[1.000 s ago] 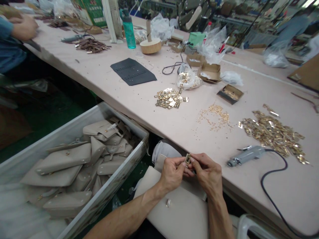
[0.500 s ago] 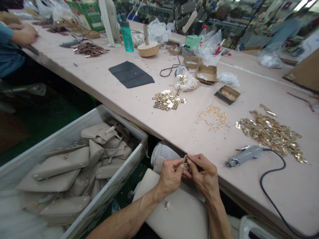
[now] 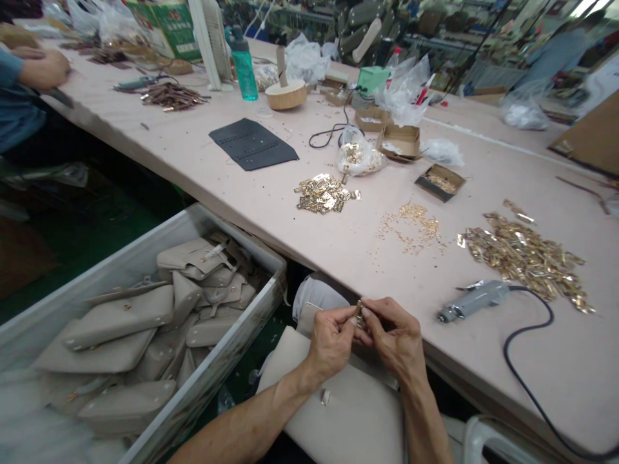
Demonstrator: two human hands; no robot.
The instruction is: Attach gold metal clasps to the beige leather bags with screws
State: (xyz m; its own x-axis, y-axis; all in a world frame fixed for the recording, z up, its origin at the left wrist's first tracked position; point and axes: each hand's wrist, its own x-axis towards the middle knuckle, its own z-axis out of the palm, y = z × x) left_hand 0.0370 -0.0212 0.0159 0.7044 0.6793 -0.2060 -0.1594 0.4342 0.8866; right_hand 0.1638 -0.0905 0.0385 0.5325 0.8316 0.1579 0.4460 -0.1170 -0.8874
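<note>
A beige leather bag (image 3: 353,412) lies across my lap, a small metal fitting on its face. Above its far edge, my left hand (image 3: 331,335) pinches a small gold metal clasp piece (image 3: 358,314) between thumb and fingers. My right hand (image 3: 394,332) meets it from the other side, its thumb and fingertips closed on the same piece. Fingers hide much of the piece and where it meets the bag. On the table to the right rests a grey electric screwdriver (image 3: 474,300) with a black cord, apart from both hands.
Gold clasp parts lie in a large pile (image 3: 527,254) at right and a pile of gold plates (image 3: 325,193) mid-table, with tiny screws (image 3: 416,225) between. At left stands a plastic bin (image 3: 275,270) of beige bags. Another person's hand (image 3: 46,67) is far left.
Both hands stay almost in place at the clasp piece. The piece looks slightly turned between the fingertips. Otherwise, only a slight shift of the view shows.
</note>
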